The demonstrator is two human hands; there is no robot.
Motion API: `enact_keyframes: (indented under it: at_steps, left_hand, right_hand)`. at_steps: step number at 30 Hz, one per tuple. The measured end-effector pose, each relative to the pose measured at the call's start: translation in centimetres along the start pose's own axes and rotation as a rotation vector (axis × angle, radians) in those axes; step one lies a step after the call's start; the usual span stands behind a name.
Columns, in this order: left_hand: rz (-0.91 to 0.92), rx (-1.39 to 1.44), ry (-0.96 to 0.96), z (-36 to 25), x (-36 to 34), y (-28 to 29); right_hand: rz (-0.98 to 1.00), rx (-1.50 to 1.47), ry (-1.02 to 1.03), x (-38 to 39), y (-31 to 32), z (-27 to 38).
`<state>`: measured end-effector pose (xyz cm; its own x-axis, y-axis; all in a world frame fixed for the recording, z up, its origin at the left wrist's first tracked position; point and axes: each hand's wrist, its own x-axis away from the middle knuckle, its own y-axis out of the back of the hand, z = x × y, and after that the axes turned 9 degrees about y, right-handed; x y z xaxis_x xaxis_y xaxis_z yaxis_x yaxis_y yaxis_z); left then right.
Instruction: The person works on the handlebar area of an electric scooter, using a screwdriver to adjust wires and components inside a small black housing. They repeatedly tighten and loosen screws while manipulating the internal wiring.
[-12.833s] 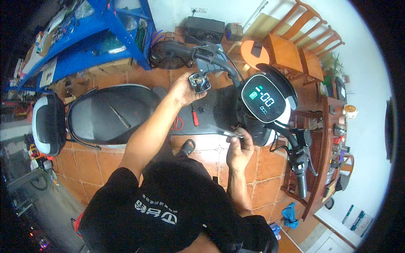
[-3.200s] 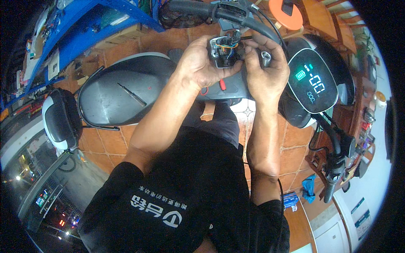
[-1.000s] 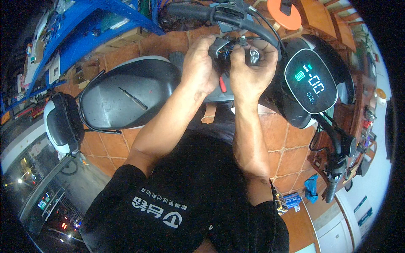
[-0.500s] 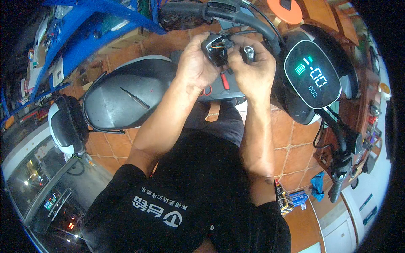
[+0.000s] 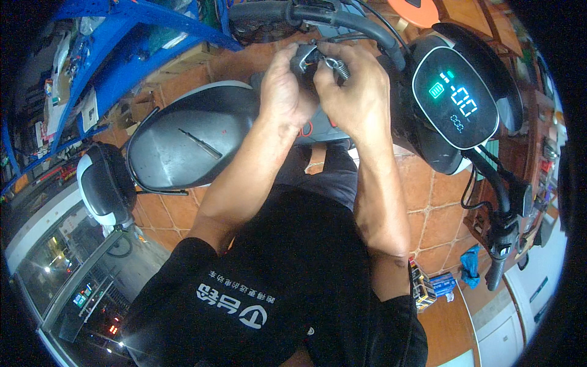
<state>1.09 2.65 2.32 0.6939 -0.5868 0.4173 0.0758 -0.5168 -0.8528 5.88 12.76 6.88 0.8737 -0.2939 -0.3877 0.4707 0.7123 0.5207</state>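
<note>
1. The scooter (image 5: 431,144) stands crosswise, its handlebar (image 5: 367,25) above the hands.
2. Its black seat (image 5: 189,113) lies to the left.
3. The lit display (image 5: 455,101) sits right of the hands.
4. The left hand (image 5: 286,95) has its fingers curled around a dark housing.
5. The right hand (image 5: 361,92), thumb and fingers close together, holds a coiled metal piece beside that housing.
6. A slim tool (image 5: 200,144) rests well in from the seat's edges.
7. The dark housing (image 5: 307,56), wires showing, is just below the handlebar.
8. The coiled metal piece (image 5: 340,69) is silvery.

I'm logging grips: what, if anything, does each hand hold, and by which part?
Left hand: the switch housing, by its left side. Right hand: a silver coiled piece, exact grip unclear.
</note>
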Motion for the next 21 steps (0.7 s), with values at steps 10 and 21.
enact_keyframes:
  at_steps: [10,21]
  left_hand:
    - [0.035,-0.001,0.019,0.0,0.1,0.4]
    - [0.168,0.065,0.128,-0.8,-0.7,1.3]
  right_hand:
    - [-0.093,-0.066,-0.093,0.6,-0.9,0.3]
    - [-0.110,0.013,-0.028,0.5,-1.4,-0.4]
